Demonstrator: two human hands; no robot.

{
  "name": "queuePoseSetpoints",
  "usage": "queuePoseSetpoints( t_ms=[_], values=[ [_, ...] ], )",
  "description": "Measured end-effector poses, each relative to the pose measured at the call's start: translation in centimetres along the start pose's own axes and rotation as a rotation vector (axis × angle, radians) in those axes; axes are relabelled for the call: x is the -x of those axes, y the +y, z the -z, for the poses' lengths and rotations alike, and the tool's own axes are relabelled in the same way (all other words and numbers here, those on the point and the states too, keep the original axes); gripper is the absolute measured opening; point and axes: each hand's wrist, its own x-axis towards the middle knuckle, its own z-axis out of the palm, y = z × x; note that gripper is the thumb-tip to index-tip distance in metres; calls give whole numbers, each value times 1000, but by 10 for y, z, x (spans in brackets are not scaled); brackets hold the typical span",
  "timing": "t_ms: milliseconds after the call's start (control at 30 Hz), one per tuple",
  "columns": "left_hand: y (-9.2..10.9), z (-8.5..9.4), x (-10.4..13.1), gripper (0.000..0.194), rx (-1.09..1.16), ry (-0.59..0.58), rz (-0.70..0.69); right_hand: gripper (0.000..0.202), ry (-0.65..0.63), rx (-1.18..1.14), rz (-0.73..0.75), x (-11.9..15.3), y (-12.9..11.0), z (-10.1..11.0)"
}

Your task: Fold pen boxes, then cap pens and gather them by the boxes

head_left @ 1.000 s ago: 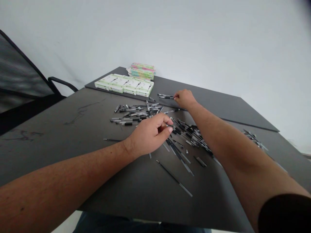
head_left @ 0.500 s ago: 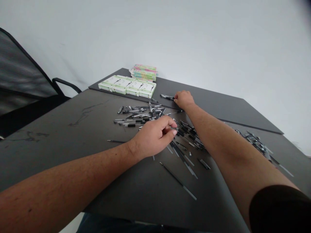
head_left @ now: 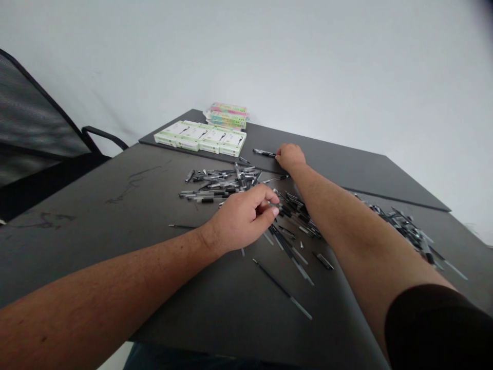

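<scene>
My right hand (head_left: 291, 156) reaches to the raised strip at the far side of the table. Its fingers are closed on the right end of a pen (head_left: 264, 153) with a clear barrel and a dark grip, lying along the strip. Nearer to me, my left hand (head_left: 246, 218) hovers over or rests among scattered pen parts; I cannot tell which. Its fingers are loosely curled, thumb and forefinger apart, and nothing shows between them. Around it lie clear barrels (head_left: 208, 194), dark grips and several ink refills (head_left: 283, 289). A loose cap (head_left: 322, 260) lies to its right.
White-and-green boxes (head_left: 200, 137) stand in a row at the back left, with pastel cartons (head_left: 227, 117) stacked behind. Another heap of pen parts (head_left: 404, 226) lies beyond my right forearm. A black mesh chair (head_left: 38, 113) stands left of the dark table (head_left: 115, 205).
Both hands keep almost the same place and pose. My right forearm and sleeve have shifted slightly left, showing more of the right-hand heap.
</scene>
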Motion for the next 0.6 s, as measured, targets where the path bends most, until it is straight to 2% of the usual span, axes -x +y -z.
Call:
queuePoseSetpoints(
  t_ms=[233, 367, 500, 600],
  values=[
    [-2, -1, 0, 13, 5, -1, -16, 44, 15, -36, 1, 3, 1, 4],
    [-2, -1, 0, 11, 7, -19, -9, 18, 59, -83, 33, 16, 7, 24],
    [-1, 0, 0, 14, -11, -43, -16, 20, 119, -152, 87, 47, 20, 53],
    [-2, -1, -1, 15, -5, -35, -8, 20, 144, -207, 128, 87, 32, 71]
  ],
)
